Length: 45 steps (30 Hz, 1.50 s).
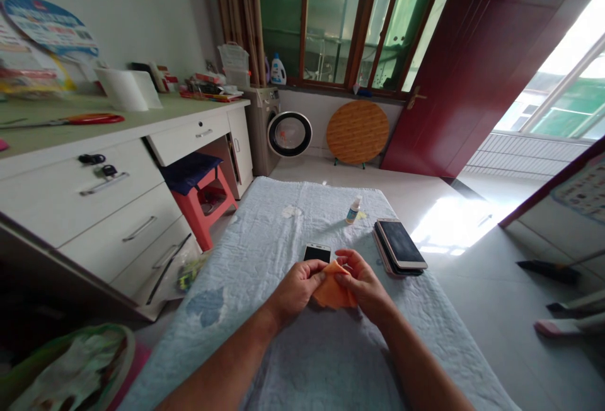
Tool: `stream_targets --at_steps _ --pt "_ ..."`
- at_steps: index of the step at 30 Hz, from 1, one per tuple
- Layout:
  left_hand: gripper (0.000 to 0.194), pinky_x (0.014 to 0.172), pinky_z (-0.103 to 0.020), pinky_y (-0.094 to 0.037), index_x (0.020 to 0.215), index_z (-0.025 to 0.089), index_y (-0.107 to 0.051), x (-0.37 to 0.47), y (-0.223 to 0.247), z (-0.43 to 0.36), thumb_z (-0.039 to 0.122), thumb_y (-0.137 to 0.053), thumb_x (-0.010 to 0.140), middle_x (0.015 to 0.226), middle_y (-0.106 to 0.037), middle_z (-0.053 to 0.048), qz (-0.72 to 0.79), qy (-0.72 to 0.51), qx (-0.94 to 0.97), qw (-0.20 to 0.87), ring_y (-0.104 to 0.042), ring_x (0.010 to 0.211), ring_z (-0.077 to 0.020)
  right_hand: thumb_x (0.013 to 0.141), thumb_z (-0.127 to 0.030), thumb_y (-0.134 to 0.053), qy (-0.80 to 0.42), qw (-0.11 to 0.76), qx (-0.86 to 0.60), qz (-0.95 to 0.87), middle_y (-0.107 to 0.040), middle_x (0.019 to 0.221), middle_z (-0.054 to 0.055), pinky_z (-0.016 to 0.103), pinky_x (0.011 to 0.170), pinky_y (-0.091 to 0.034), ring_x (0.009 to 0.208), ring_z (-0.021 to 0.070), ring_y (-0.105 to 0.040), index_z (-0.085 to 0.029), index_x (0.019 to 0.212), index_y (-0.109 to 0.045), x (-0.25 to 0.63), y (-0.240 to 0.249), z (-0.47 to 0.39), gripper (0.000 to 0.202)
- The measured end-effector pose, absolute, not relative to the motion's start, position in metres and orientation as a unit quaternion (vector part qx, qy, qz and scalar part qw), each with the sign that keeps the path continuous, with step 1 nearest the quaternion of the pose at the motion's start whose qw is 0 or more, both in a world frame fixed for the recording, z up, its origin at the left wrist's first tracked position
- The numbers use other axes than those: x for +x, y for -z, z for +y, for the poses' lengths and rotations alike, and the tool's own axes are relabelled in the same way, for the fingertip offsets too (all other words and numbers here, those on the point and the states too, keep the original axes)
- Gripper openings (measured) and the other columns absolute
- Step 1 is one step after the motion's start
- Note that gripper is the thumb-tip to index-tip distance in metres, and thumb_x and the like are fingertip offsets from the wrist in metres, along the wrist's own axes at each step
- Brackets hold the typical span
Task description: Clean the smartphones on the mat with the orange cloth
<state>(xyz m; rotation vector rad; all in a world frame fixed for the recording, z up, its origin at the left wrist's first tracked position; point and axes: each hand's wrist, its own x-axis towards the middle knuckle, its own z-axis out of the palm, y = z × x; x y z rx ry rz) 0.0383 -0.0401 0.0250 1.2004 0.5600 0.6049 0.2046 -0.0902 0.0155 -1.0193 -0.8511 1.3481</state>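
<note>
An orange cloth (336, 291) is pinched between both hands above the quilted cover. My left hand (299, 286) is closed on its left side, thumb and fingers pressed together. My right hand (366, 283) grips the cloth's right side with the thumb, its fingers bent over the top. Just beyond the hands lies a white smartphone (317, 251) with a dark screen, its lower part hidden behind them. Off to the right is a stack of devices, a smartphone (401, 244) with a dark screen on top. A small spray bottle (353, 210) stands upright farther back.
A light blue quilted cover (227, 310) spreads under everything. On the left are a white desk (118, 184), a red stool (208, 203) and a waste bin (127, 348). A washing machine (262, 121) with its door open and a round wooden tabletop (358, 132) stand at the back.
</note>
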Motion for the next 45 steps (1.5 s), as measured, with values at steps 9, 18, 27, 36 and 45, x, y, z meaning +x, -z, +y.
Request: stream_targets --at_steps 9,18,27,36,45 --pt "0.041 0.063 -0.026 -0.048 0.101 0.016 -0.057 0.041 -0.025 -0.043 0.052 -0.06 0.082 0.085 -0.063 -0.004 0.287 -0.285 0.567 0.718 -0.06 0.07 -0.0151 0.065 -0.043 -0.076 -0.557 0.547 -0.488 -0.39 -0.055 0.068 -0.003 0.021 0.055 -0.04 0.06 0.0103 -0.049 -0.018 0.08 -0.056 0.211 -0.011 -0.092 0.036" --pt "0.018 0.064 -0.025 -0.044 0.085 0.019 -0.062 0.035 -0.038 -0.045 0.033 -0.068 0.075 0.078 -0.059 -0.001 0.368 -0.382 0.719 0.449 -0.052 0.067 -0.0137 0.068 -0.048 -0.074 -0.545 0.59 -0.494 -0.334 -0.057 0.067 -0.002 0.021 0.052 -0.04 0.056 0.0101 -0.05 -0.018 0.078 -0.056 0.209 -0.016 -0.092 0.037" --pt "0.039 0.081 -0.031 -0.051 0.113 0.018 -0.058 0.046 -0.028 -0.053 0.024 -0.068 0.076 0.104 -0.067 -0.007 0.278 -0.324 0.622 0.657 -0.064 0.093 -0.022 0.069 -0.047 -0.074 -0.563 0.578 -0.476 -0.35 -0.063 0.076 0.001 0.025 0.062 -0.045 0.065 0.0131 -0.056 -0.018 0.084 -0.064 0.207 -0.013 -0.092 0.034" --pt "0.04 0.076 -0.029 -0.05 0.118 0.021 -0.046 0.045 -0.028 -0.049 0.031 -0.06 0.082 0.099 -0.066 -0.005 0.259 -0.33 0.563 0.712 -0.064 0.087 -0.0183 0.072 -0.049 -0.071 -0.521 0.57 -0.497 -0.395 -0.062 0.079 0.001 0.023 0.061 -0.044 0.067 0.013 -0.055 -0.019 0.091 -0.063 0.206 -0.018 -0.093 0.036" --pt "0.015 0.071 -0.025 -0.046 0.095 0.019 -0.062 0.042 -0.026 -0.047 0.029 -0.057 0.085 0.094 -0.059 -0.003 0.325 -0.364 0.688 0.537 -0.055 0.076 -0.0136 0.067 -0.041 -0.077 -0.593 0.549 -0.446 -0.385 -0.063 0.08 0.001 0.024 0.064 -0.045 0.069 0.0133 -0.057 -0.018 0.089 -0.062 0.206 -0.011 -0.093 0.034"
